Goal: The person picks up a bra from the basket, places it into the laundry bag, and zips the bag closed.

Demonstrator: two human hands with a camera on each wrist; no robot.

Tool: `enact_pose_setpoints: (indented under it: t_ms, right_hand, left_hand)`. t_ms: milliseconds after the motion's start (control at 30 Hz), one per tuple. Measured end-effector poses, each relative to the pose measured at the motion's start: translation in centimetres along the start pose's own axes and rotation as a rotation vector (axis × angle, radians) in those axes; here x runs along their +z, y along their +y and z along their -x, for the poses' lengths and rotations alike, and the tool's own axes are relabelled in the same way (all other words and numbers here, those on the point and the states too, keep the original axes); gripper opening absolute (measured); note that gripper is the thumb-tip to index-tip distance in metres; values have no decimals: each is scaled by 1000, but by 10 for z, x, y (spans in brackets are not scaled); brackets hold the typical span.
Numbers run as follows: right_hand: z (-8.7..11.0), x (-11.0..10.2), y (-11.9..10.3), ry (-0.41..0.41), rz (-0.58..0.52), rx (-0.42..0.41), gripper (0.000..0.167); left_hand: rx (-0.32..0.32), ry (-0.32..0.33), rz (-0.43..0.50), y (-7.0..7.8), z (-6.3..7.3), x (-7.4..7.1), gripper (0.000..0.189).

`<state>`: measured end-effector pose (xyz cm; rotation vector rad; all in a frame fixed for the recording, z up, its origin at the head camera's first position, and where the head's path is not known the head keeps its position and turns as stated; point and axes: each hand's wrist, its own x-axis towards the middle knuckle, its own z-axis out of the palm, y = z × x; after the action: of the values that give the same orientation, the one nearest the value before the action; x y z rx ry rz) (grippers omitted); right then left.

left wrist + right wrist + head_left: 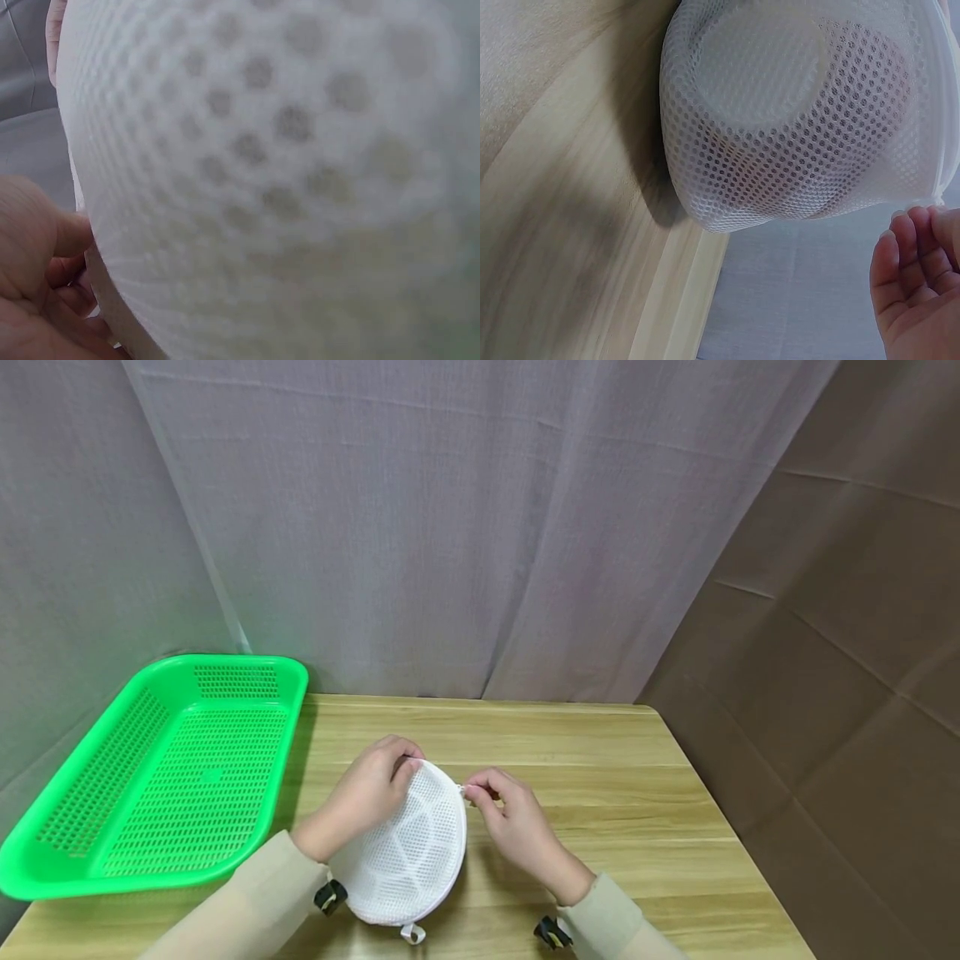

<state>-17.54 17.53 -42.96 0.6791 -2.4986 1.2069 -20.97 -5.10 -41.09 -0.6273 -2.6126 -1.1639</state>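
Observation:
A round white mesh laundry bag (420,843) stands tilted over the front part of the table, its zipped rim facing right. My left hand (367,789) grips its upper edge, thumb on the mesh face. At the rim's upper right, the fingertips of my right hand (513,822) pinch the small zipper pull (462,789). A white fabric loop (412,933) hangs from the bag's lower end. The right wrist view shows the bag's side mesh (780,157) bulging, with a round panel in it. White mesh fills most of the left wrist view, blurred and close.
A green plastic basket (288,760) with a perforated floor stands at the table's left side. The wooden table (637,827) ends at a grey curtain (420,543) behind and a brown cloth (840,693) on the right. Black camera mounts (553,933) sit at both wrists.

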Motion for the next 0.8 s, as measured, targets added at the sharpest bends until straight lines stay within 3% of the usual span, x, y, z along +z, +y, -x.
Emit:
enact_pose_setpoints:
  t_ms: [400,633,800]
  right_hand:
    - [1,-1,0,9,34,31,9]
    - [1,-2,0,20,19,34,6]
    - [1,-2,0,15,15,20,6]
  left_hand:
    - [-98,11,63,-14,-6,-2,9]
    - [-84,-34,118,-9,-6,-4,12]
    - [-18,-94,124,-1,-6,-1,18]
